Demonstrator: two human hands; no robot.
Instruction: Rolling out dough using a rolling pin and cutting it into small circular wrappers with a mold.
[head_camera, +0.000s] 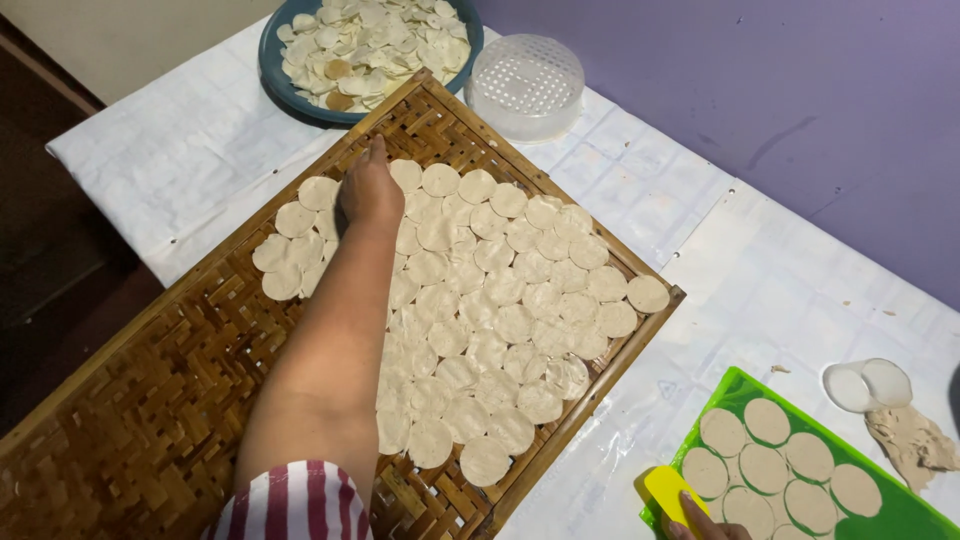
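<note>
Most of the woven tray (150, 400) is filled with dough discs (500, 290); the left hand (368, 192), flat and released, presses one down, while the right hand (700, 520) grips a yellow scraper (670, 492) over uncleared discs on the green mat (905, 515)

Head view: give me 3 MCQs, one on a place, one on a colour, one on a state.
1. Where is the left hand?
A. over the far end of the woven bamboo tray
B. in the blue bowl
C. on the clear perforated lid

2. What colour is the mat under the dough rounds at lower right?
A. red
B. green
C. black

3. How do the dough discs on the tray lie?
A. stacked in one tall pile
B. rolled into balls
C. flat in overlapping rows

Answers:
1. A, the hand rests among the discs near the tray's far edge.
2. B, bright green shows around the rounds, by the right hand with the yellow scraper.
3. C, thin rounds spread flat, edges overlapping.
</note>
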